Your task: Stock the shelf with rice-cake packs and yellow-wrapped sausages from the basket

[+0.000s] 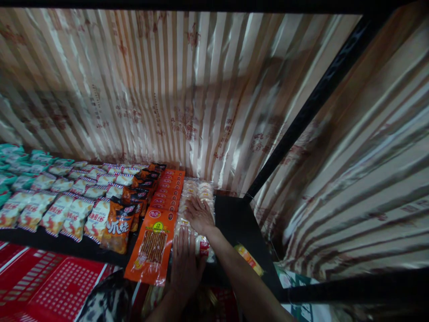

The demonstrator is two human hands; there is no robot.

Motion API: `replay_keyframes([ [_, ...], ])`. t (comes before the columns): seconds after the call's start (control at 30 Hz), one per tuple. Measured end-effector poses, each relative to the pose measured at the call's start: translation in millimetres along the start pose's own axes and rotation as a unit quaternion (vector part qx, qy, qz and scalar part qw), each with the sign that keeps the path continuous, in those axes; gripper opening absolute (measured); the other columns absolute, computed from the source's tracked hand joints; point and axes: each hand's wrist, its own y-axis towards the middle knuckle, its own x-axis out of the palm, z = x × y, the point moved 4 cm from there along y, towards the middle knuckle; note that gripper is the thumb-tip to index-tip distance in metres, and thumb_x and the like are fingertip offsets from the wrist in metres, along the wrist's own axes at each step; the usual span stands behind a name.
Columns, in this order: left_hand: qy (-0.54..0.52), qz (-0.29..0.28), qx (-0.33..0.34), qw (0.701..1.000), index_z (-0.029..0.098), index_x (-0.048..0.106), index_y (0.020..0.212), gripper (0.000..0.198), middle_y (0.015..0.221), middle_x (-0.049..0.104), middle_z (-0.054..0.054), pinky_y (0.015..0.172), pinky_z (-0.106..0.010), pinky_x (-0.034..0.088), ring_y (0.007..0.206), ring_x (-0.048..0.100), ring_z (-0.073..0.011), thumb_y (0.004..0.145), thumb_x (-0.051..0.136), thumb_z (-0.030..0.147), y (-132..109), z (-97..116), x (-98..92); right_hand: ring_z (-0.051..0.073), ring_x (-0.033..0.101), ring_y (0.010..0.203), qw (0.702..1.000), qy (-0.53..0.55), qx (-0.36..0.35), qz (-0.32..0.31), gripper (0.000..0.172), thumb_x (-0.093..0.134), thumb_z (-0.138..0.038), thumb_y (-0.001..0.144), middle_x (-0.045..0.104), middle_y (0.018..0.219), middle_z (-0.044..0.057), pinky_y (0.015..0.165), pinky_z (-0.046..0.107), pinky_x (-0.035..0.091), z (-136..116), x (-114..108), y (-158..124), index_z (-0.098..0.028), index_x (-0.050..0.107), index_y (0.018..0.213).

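Note:
Clear packs of pale round snacks [206, 192] lie in a row on the black shelf. My right hand [200, 215] rests flat on the middle of this row, fingers stretched out. Nearer the front edge, my left hand [185, 261] lies with straight fingers against the front packs, palm down. Neither hand grips anything. Just left of them is a column of overlapping orange packets [166, 190], the front one [152, 243] showing brown sticks through its window. Parts of the pale packs are hidden under my hands.
Orange-and-black bags [115, 228] and rows of white snack bags [72, 217] fill the shelf leftward, with green packs [20, 161] beyond. A yellow packet [248, 258] lies right of my forearm. Red baskets [56, 281] stand below. A black post [301, 114] rises before striped curtains [201, 89].

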Motion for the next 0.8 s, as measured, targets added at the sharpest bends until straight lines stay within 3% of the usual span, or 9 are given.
replay_keyframes([
  [0.1,0.009,-0.012,0.000,1.000,0.010,0.023,0.142,0.070,0.147,0.028,-0.018,0.105,-0.049,0.032,0.137,0.024,-0.0322,0.084,0.050,0.039,1,-1,-0.8,0.021,0.017,0.140,1.000,0.008,-0.022,0.009,0.049,0.030,-0.043,0.092,0.031,0.148,0.004,0.112,0.048,0.010,-2,-6,-1,-0.023,0.039,0.137],
  [0.2,0.021,-0.013,0.006,1.000,0.010,0.020,0.143,0.070,0.146,0.029,-0.019,0.105,-0.049,0.032,0.137,0.023,-0.0317,0.085,0.050,0.037,2,-1,-2.9,0.020,0.018,0.139,0.995,0.023,-0.025,0.091,0.047,0.031,-0.039,0.093,0.037,0.145,0.006,0.114,0.044,0.012,-2,-20,-12,-0.019,0.044,0.134],
  [0.3,0.026,-0.003,0.008,1.000,0.009,0.018,0.143,0.071,0.145,0.032,-0.019,0.105,-0.050,0.032,0.137,0.021,-0.0317,0.085,0.050,0.035,-3,-1,-7.5,0.019,0.027,0.136,0.975,0.057,0.013,0.214,0.047,0.027,-0.034,0.093,0.044,0.140,0.010,0.111,0.040,0.025,1,-28,-43,-0.013,0.053,0.126],
  [0.4,0.020,-0.024,0.008,0.999,0.009,0.016,0.144,0.069,0.146,0.030,-0.018,0.106,-0.050,0.031,0.138,0.020,-0.0308,0.086,0.049,0.028,-20,1,-12.7,0.020,0.031,0.135,0.959,0.081,0.003,0.271,0.044,0.028,-0.030,0.093,0.047,0.138,0.010,0.107,0.041,0.033,2,-20,-88,-0.013,0.055,0.123],
  [0.6,0.025,-0.032,-0.011,0.999,0.010,0.009,0.145,0.070,0.151,0.017,-0.017,0.105,-0.050,0.030,0.139,0.018,-0.0310,0.085,0.044,0.019,-66,9,-21.8,0.025,0.026,0.136,0.974,0.055,-0.005,0.218,0.043,0.030,-0.028,0.092,0.040,0.143,0.006,0.103,0.049,0.037,0,20,-159,-0.021,0.048,0.130],
  [0.8,0.059,-0.017,0.001,0.998,0.011,0.010,0.145,0.071,0.150,0.019,-0.016,0.105,-0.047,0.032,0.138,0.021,-0.0286,0.084,0.045,0.022,-70,4,-16.8,0.026,0.021,0.138,0.982,0.021,0.007,0.186,0.044,0.031,-0.024,0.091,0.035,0.146,0.007,0.104,0.046,0.037,-6,40,-169,-0.020,0.046,0.133],
])
